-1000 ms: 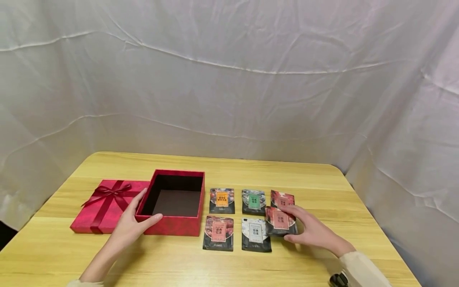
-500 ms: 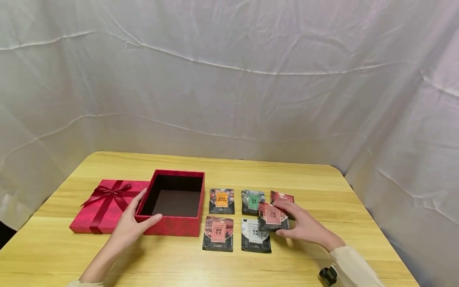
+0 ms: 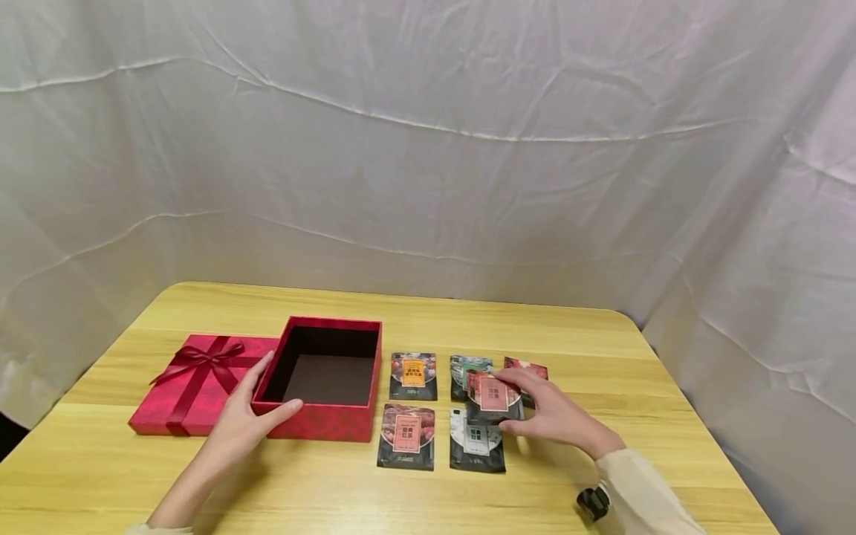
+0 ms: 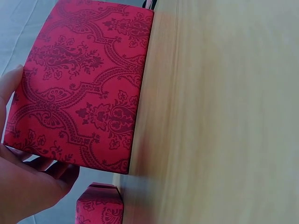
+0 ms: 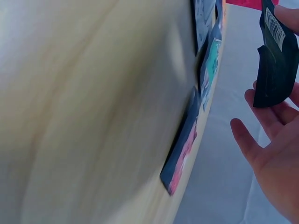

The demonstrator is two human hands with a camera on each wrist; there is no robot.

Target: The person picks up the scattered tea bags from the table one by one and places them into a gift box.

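My left hand holds the front left corner of a red gift box, lidless, its dark inside bare. Up close in the left wrist view, thumb and fingers lie against two sides of the patterned box. Pinched between thumb and fingers of my right hand is a red-labelled tea packet. It is raised off the table, partly covering a green-labelled packet and a white-labelled packet. The right wrist view shows its dark back with a barcode.
Left of the box lies its red lid with a ribbon bow. An orange-labelled packet and a red-labelled packet lie right of the box. Another red packet sits partly behind my right hand. A pale cloth hangs behind the wooden table.
My right hand has moved left with the red-labelled packet, from the right-hand column of packets to over the middle one. The left hand and the box have stayed put.
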